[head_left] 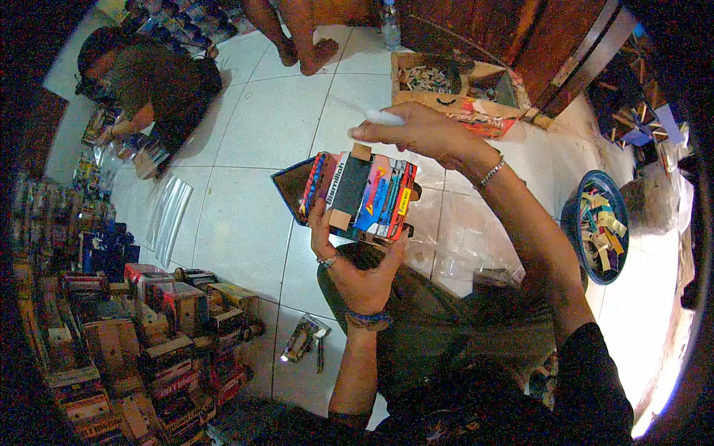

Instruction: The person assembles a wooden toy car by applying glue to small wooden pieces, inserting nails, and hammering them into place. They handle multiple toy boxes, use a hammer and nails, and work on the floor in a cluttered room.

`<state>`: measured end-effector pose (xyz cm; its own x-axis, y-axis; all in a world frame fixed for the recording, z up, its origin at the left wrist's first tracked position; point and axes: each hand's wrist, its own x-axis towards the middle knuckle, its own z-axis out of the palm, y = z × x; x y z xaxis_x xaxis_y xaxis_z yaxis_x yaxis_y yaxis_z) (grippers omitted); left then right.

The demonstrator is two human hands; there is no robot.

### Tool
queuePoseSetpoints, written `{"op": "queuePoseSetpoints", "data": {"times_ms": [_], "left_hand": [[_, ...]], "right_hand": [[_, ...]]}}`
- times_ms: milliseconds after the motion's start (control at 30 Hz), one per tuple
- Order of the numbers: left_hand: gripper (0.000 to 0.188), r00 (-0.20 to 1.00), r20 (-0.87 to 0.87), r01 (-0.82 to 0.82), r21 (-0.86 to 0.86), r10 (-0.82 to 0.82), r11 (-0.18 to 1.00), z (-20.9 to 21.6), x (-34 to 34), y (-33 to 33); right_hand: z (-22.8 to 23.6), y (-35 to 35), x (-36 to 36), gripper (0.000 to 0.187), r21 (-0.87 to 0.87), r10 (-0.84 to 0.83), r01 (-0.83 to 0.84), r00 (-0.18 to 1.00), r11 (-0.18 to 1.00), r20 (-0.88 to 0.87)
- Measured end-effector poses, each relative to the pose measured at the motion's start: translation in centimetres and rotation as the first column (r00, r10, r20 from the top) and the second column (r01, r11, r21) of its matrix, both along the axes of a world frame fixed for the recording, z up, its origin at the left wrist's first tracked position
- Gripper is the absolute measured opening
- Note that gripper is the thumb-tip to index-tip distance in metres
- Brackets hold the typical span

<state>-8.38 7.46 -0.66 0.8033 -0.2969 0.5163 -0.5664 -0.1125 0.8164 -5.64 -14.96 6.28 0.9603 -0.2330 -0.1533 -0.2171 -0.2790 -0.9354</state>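
My left hand (361,282) grips a wooden toy truck (387,199) from below, fingers on one side and thumb on the other. The truck has a colourful cab with blue, red, orange and yellow stickers, a dark windscreen panel, two small bare wood pieces, and an open blue-edged cargo bed (294,189). Above the truck, apart from it, my right hand (428,134) is closed around a white object with a narrow tip (384,117). Motion blurs this object, and its kind cannot be made out. Beneath the truck lies my bent leg in dark trousers (446,320).
Many toy trucks (178,312) crowd the lower left. A staple gun (300,340) lies on the tiles. A blue basin (567,230) of wood scraps stands right, a divided box (476,108) of small pieces at the back. Another person (163,89) works at the upper left, near a clear plastic sheet (169,212).
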Motion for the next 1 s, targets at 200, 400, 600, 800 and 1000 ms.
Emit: {"op": "queuePoseSetpoints", "data": {"times_ms": [200, 400, 600, 800, 1000], "left_hand": [[0.104, 1.0, 0.018, -0.011, 0.036, 0.01, 0.999, 0.2, -0.1, 0.1], [0.104, 1.0, 0.027, -0.007, 0.018, 0.007, 1.0, 0.3, 0.0, 0.0], [0.103, 1.0, 0.02, -0.007, 0.006, 0.006, 1.0, 0.4, -0.1, -0.1], [0.103, 1.0, -0.015, -0.009, 0.034, 0.009, 0.999, 0.5, -0.4, 0.0], [0.1, 0.999, -0.029, -0.025, 0.064, 0.027, 0.998, 0.9, -0.7, 0.1]], "right_hand": [[-0.8, -0.3, 1.2, 0.079, -0.057, 0.068, -0.073, 0.995, 0.996, -0.076], [-0.6, 0.2, 1.4, 0.06, -0.005, 0.052, -0.053, 0.992, 0.999, -0.119], [-0.5, 0.7, 1.0, 0.043, 0.012, 0.016, -0.016, 0.998, 1.0, -0.057], [-1.0, 0.6, 1.2, 0.043, 0.02, -0.008, 0.01, 0.994, 1.0, -0.108], [-1.0, 0.5, 1.2, 0.037, -0.056, 0.025, -0.029, 0.997, 0.998, -0.071]]}}
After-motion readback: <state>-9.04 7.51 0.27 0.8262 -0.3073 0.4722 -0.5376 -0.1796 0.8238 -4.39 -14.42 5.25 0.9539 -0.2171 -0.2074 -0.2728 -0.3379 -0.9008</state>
